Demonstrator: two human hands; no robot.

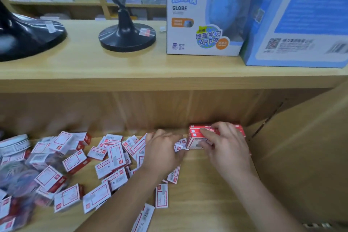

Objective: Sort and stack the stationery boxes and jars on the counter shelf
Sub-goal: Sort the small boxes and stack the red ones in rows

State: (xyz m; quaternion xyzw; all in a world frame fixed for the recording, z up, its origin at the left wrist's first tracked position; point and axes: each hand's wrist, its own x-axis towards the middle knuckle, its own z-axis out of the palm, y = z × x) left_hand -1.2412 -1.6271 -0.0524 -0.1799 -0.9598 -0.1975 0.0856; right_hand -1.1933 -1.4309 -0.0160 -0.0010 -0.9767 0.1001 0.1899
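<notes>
Right hand (226, 149) clamped on the stack (195, 134), left hand (162, 152) pinching a box (178, 147) beside it.
Head view: the right fingers curl over the red stack's top and front. The stack sits at 1 o'clock on the shelf (197, 184), against the back wall, long axis running 9 to 3. The left thumb and fingers close on the small box just beside the stack's left end. Its heading is hidden. Loose boxes (111, 158) lie at 9 o'clock, with blurred jars (15, 144) beyond.

white globe box (188, 24) reading "GLOBE", "APP"
</notes>
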